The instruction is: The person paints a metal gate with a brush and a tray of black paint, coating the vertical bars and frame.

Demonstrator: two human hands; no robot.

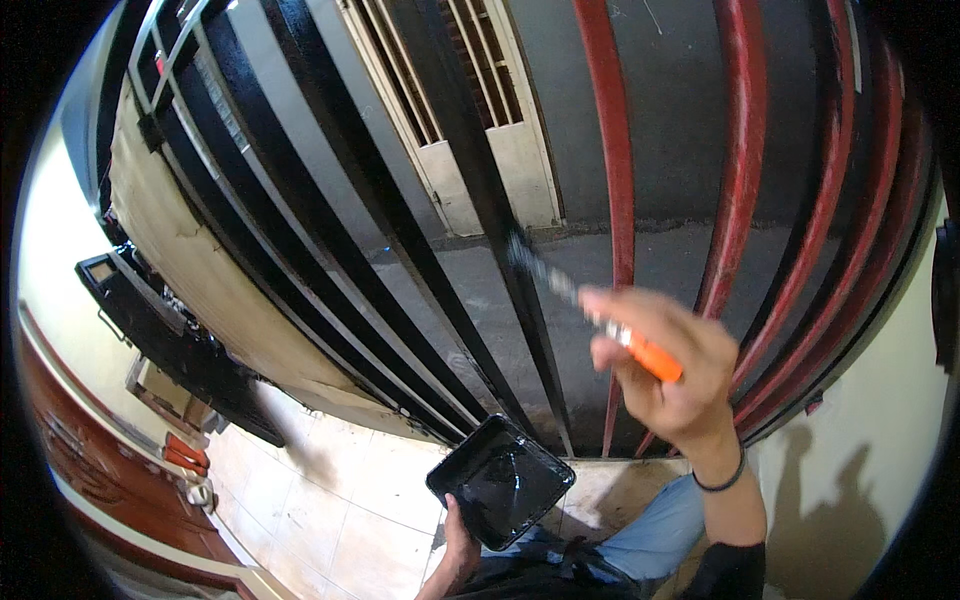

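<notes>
My right hand (pixel 667 367) holds a paintbrush (pixel 649 354) by its orange handle. The brush is blurred, and its dark bristle end is at a black metal bar (pixel 517 277) of an upright barred gate; whether it touches the bar cannot be told. My left hand (pixel 459 536) grips the near left edge of a black tray (pixel 430 480) with glossy black liquid in it, seemingly paint. The tray is low, in front of the foot of the bars. Bars left of the brush are black; those to its right, such as the nearest one (pixel 616 172), show red faces.
A beige cloth (pixel 277 352) covers the gate's left part. Beyond the bars are a grey wall and a cream door (pixel 517 165). A black panel-like object (pixel 180 352) and orange items (pixel 185 454) are at the left. A pale wall (pixel 847 480) stands at my right.
</notes>
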